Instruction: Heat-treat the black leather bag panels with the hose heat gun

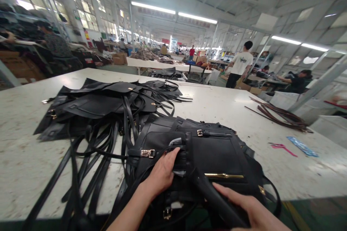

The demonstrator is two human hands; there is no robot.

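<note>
A black leather-look bag (219, 155) with gold buckles and a gold zip lies at the front edge of the table. My left hand (161, 171) is closed on the gathered edge around the bag's opening, its fingertips partly hidden in the folds. Crumpled grey lining or wrapping shows beside those fingers. My right hand (248, 204) holds a curved black band (213, 193) of the bag, low and close to me; its index finger stretches along the band, and the other fingers are mostly hidden. A gold buckle (148, 153) on a strap sits left of my left hand.
A heap of black bag pieces (100, 97) with long dangling straps (93, 176) covers the table's left side. Brown cord coils (282, 115), a pink-handled tool (283, 148) and a blue packet (302, 146) lie right. A person (240, 63) stands beyond the white table (217, 102).
</note>
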